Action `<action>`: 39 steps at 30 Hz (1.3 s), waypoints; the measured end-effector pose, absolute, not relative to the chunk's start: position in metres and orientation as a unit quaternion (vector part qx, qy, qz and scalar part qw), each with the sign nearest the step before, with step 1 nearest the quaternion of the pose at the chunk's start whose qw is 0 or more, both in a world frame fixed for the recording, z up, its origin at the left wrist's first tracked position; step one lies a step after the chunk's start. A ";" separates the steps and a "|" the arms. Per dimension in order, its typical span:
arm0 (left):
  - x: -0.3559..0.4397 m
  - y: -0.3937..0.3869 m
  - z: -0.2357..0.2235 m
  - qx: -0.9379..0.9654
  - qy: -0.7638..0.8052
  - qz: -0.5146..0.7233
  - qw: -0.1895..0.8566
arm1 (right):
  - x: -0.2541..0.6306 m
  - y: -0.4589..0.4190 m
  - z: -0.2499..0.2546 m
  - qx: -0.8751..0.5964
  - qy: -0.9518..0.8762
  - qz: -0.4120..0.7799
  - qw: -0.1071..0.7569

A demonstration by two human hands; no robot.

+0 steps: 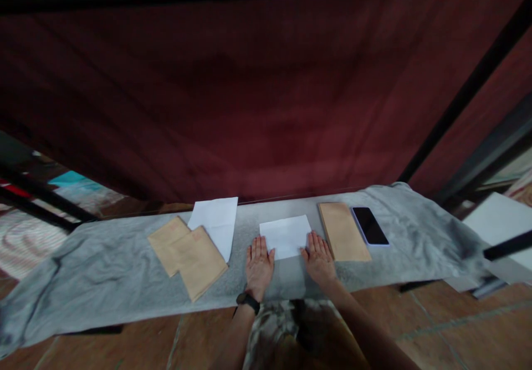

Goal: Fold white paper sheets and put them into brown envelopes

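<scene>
A folded white sheet of paper (286, 235) lies on the grey cloth (108, 270) in front of me. My left hand (259, 265) rests flat at its near left corner, fingers stretched out, a black watch on the wrist. My right hand (318, 258) lies flat at the paper's near right corner, fingers extended. Neither hand grips anything.
Two brown envelopes (189, 257) overlap at the left, with a white sheet (216, 226) partly under them. Right of the paper lie a stack of brown envelopes (343, 231) and a black phone (369, 226). A dark red curtain (249, 93) hangs behind. Tiled floor is below.
</scene>
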State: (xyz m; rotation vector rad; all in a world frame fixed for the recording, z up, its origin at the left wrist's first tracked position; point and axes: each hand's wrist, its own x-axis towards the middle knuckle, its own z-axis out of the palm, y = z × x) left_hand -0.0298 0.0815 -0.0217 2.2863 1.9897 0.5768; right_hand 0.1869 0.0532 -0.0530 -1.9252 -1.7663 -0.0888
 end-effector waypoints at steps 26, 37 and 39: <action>-0.038 0.078 -0.020 0.744 0.644 0.181 0.012 | 0.168 0.136 -0.038 -0.656 -0.725 -0.002 0.209; 0.010 0.086 -0.009 0.744 0.631 0.214 0.042 | 0.179 0.129 -0.047 -0.686 -0.696 -0.037 0.210; 0.038 0.096 -0.009 0.768 0.604 0.196 0.080 | 0.181 0.128 -0.045 -0.687 -0.701 -0.033 0.189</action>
